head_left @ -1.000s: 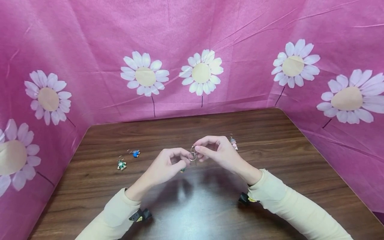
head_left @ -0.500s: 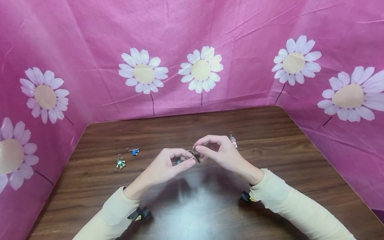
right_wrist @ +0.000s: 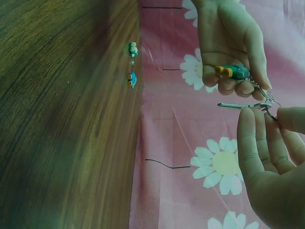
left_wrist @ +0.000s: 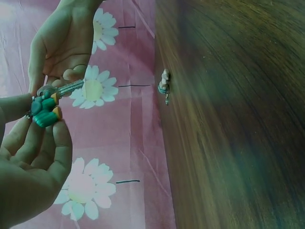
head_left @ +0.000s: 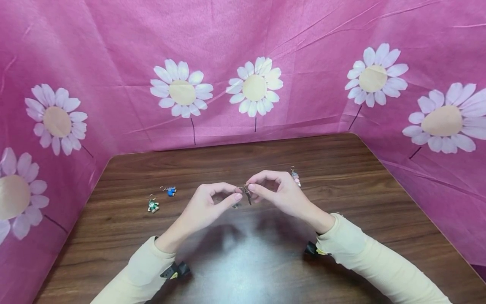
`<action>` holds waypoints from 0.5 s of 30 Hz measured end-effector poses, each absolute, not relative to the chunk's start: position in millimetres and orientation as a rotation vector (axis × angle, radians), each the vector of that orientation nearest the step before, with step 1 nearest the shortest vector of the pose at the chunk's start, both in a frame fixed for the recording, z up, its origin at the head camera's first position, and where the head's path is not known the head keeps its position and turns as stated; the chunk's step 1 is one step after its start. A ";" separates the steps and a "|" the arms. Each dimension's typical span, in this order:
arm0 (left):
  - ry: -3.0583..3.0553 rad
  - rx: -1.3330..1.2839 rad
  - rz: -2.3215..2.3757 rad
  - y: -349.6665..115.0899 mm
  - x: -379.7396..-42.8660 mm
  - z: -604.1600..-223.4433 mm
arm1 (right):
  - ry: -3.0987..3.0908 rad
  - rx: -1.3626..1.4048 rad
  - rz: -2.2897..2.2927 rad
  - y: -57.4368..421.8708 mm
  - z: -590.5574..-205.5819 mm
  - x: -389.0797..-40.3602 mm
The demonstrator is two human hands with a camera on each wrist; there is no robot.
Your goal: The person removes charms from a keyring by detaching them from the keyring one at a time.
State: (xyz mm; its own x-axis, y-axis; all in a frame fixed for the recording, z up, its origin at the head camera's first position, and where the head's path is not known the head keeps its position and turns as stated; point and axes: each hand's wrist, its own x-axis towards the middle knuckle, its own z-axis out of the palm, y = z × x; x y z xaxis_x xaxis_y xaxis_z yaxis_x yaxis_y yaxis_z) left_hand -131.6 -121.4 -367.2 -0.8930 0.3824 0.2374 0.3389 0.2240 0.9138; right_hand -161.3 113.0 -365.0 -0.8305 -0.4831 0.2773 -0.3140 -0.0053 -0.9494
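My left hand (head_left: pixel 209 204) and right hand (head_left: pixel 282 196) meet fingertip to fingertip above the middle of the table. Between thumb and fingers, the left pinches the metal ring of a keychain whose green figure with yellow feet (right_wrist: pixel 237 72) hangs under its palm. A small metal ring (right_wrist: pixel 270 114) is pinched in my right fingertips, and a key (right_wrist: pixel 236 105) sticks out from there. Both rings overlap where the hands meet; cannot tell whether they are linked. In the head view the key (head_left: pixel 248 197) points down between the hands, and fingers mostly hide the green figure.
A green figure keychain (head_left: pixel 153 206) and a blue one (head_left: pixel 171 191) lie on the wooden table (head_left: pixel 125 249) at the left. Behind my right hand lies a pink and grey figure keychain (head_left: pixel 296 179). Pink flowered cloth (head_left: pixel 303 105) encloses the table's back and sides.
Left thumb and fingers have closed together over the ring, which showed as a full loop before. The key has come into view, hanging down. The right hand has barely moved.
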 end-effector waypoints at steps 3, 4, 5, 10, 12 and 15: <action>2.442 0.730 1.834 -121.4 -131.3 -366.5 | 2.114 -0.890 -1.962 112.9 -366.0 -161.9; 2.448 0.734 1.846 -121.6 -131.1 -366.1 | 2.118 -0.904 -1.959 113.1 -365.8 -161.7; 2.455 0.735 1.857 -122.0 -130.9 -365.7 | 2.122 -0.918 -1.955 113.2 -365.9 -161.7; 2.457 0.767 1.912 -123.2 -131.1 -365.3 | 2.173 -0.973 -1.916 113.7 -366.8 -161.6; 2.457 0.800 1.924 -123.5 -131.6 -366.0 | 2.196 -0.984 -1.904 113.7 -367.7 -161.6; 2.463 0.868 1.932 -123.8 -132.0 -367.2 | 2.230 -1.005 -1.892 113.5 -368.2 -161.4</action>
State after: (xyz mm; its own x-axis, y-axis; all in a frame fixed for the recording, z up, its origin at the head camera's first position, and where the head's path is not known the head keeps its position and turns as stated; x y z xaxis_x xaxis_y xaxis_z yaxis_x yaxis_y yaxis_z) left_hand -132.0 -123.8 -367.2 -0.8520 0.3408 0.3976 0.4673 0.1521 0.8709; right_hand -161.4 113.5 -368.2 -0.7875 -0.4988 0.3619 -0.4385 0.0408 -0.8978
